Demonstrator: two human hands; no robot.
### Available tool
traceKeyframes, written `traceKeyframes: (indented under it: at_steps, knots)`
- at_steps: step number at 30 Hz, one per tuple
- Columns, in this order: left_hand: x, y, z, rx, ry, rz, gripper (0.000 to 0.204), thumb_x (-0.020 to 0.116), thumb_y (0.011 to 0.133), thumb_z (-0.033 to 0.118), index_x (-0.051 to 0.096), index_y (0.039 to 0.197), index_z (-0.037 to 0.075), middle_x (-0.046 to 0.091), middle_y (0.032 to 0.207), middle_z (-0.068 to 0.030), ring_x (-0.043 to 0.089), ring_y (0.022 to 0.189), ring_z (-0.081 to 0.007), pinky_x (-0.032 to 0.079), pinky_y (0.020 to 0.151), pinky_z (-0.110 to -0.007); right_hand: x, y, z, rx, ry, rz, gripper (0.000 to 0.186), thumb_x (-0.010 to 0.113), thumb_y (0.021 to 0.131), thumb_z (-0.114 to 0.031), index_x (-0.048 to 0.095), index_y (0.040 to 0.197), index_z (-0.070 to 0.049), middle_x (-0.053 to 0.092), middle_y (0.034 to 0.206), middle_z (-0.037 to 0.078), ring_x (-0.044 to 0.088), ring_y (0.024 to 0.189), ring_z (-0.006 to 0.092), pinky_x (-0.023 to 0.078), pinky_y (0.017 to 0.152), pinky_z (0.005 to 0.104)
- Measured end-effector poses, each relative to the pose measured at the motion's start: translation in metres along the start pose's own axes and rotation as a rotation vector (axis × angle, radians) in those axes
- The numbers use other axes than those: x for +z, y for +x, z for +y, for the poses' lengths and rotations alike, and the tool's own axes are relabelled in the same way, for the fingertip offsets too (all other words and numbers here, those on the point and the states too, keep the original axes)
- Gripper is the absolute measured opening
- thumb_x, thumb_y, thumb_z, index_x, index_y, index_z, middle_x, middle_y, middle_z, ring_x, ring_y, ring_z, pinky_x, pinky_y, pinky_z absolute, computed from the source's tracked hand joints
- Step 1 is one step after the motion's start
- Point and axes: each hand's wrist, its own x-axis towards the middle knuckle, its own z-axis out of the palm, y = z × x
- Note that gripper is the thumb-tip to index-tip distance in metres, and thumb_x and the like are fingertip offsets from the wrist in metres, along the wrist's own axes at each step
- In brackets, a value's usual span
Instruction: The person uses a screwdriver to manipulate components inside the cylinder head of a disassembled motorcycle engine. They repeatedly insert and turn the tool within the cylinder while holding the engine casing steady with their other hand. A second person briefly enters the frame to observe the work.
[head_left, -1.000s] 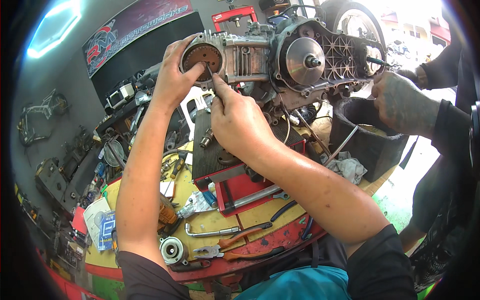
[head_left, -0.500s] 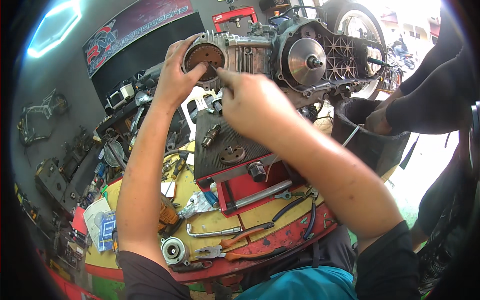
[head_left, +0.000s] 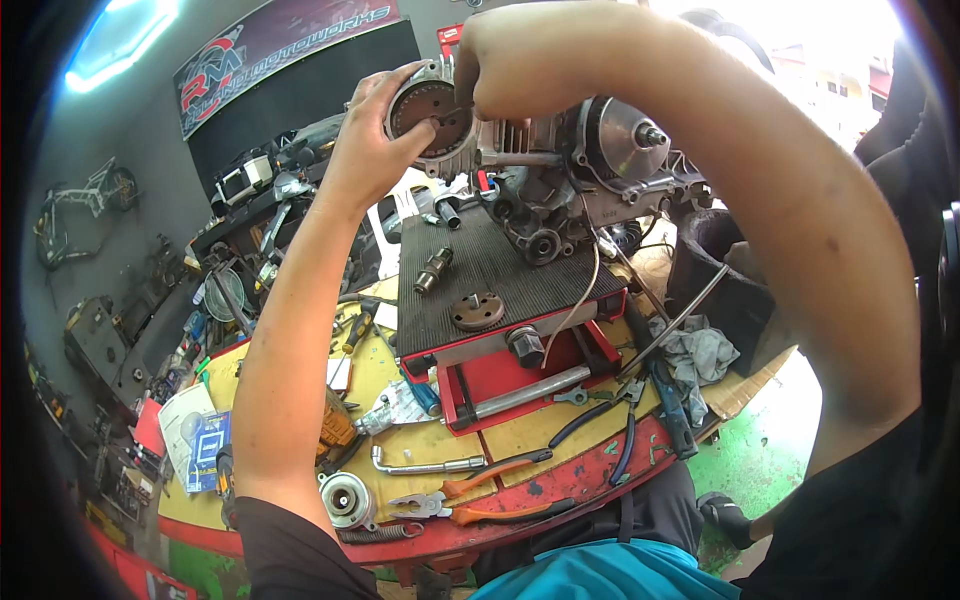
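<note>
The left hand (head_left: 374,152) stays wrapped around the left side of a silver, finned metal engine housing (head_left: 459,161), fingers over its upper edge, thumb pressed near the middle of a flat, brown, toothed metal gear (head_left: 412,110). To its right, the right hand (head_left: 512,68) has changed most: half a second ago it pointed at the gear's lower right edge from below; now its forearm arches high and the fingers bend down in front of the gear's right side. The fingers are curled in, and I cannot tell whether they hold anything. The change suggests that the work now comes at the gear from above, while the left hand steadies it.

The gear sits inside the housing's round mouth, between the two hands, its face toward the viewer. From left to right, its left rim shows fine teeth, its middle is partly under the thumb, and small dark holes pierce the face beside the thumb tip. Its far right edge is hidden by the right hand. The surface looks dull and rust-brown against the paler housing.

Right of the hands, partly below the right forearm, is a shiny silver round disc (head_left: 622,152) with a protruding shaft.
</note>
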Motion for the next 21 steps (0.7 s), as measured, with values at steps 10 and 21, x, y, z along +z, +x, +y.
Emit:
traceKeyframes:
  at_steps: [10, 21]
  knots:
    - [0.004, -0.001, -0.001, 0.019, 0.069, 0.062, 0.072, 0.089, 0.078, 0.026, 0.063, 0.143, 0.010, 0.060, 0.138, -0.0163, 0.060, 0.130, -0.0342, 0.049, 0.111, -0.044, 0.019, 0.025, -0.002, -0.238, -0.418, 0.004, 0.035, 0.061, 0.092, -0.014, 0.077, 0.123, -0.010, 0.078, 0.106, 0.016, 0.076, 0.092, 0.0316, 0.061, 0.082, 0.0462]
    - [0.022, -0.002, 0.001, 0.033, 0.068, 0.238, 0.071, 0.094, 0.071, 0.030, 0.068, 0.132, 0.006, 0.066, 0.126, -0.0166, 0.065, 0.120, -0.0372, 0.053, 0.102, -0.046, 0.026, 0.027, 0.005, -0.209, -0.406, 0.249, 0.058, 0.079, 0.089, -0.023, 0.061, 0.137, 0.003, 0.077, 0.110, 0.016, 0.077, 0.102, 0.0309, 0.063, 0.084, 0.0425]
